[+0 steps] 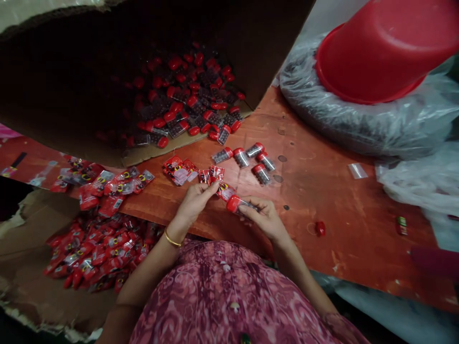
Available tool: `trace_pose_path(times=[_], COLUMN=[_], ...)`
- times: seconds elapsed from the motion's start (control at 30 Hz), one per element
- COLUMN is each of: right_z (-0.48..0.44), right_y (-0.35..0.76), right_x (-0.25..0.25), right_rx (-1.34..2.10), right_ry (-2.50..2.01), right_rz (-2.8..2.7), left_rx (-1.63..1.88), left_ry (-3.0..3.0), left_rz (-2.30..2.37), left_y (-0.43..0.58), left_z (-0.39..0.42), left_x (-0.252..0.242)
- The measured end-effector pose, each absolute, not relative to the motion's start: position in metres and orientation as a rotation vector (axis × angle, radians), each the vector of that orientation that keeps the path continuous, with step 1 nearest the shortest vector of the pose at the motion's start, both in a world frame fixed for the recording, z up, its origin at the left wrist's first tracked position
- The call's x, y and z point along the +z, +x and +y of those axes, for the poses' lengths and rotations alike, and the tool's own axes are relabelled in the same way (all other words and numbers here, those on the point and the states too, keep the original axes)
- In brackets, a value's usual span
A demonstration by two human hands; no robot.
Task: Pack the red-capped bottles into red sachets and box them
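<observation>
My right hand [263, 217] is closed around a small clear bottle with a red cap [234, 203], dark pellets showing inside it. The cap points left, against a red printed packet [225, 191] that my left hand [197, 199] pinches between thumb and fingers. Whether the cap is inside the packet's mouth I cannot tell. Just beyond my hands lie several more red-capped bottles [261, 174] on the wooden table. A stack of red printed cards or packets [178, 169] lies past my left hand, with two smaller red packets [211, 174] beside it.
A large cardboard box [258, 91] lies open towards me, holding many red-capped bottles. Filled red packets [111, 188] heap at the table's left edge, above a lower carton [21, 248] of packets. At right, a red bucket [380, 52] rests on a plastic sack [344, 124].
</observation>
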State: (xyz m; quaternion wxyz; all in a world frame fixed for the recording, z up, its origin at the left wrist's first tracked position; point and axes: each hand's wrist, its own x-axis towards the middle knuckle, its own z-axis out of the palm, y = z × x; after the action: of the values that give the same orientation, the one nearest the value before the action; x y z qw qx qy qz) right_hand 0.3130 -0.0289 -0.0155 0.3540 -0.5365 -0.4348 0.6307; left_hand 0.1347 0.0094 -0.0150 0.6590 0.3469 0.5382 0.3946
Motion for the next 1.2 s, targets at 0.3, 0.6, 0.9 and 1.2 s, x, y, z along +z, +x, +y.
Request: trace_pose_path(times=[0.3, 0.6, 0.9, 1.2], right_z=[-0.025, -0.026, -0.024, -0.027], right_y=[0.315, 0.315, 0.296, 0.284], right_x=[-0.027, -0.035, -0.038, -0.048], right_rx=[1.655, 1.670, 1.417, 1.361], right_ry=[-1.420, -1.410, -1.366, -1.249], right_rz=[-1.087, -1.020, -1.057, -0.985], left_rx=[0.804, 0.819, 0.928, 1.122], left_ry=[1.207, 1.155, 0.720, 0.671], left_rz=[1.284, 1.209, 1.042, 1.026], left_y=[0.136, 0.143, 0.156, 0.163], left_z=[0.013, 0.009, -0.001, -0.005], left_x=[-0.026, -0.035, -0.038, -0.035])
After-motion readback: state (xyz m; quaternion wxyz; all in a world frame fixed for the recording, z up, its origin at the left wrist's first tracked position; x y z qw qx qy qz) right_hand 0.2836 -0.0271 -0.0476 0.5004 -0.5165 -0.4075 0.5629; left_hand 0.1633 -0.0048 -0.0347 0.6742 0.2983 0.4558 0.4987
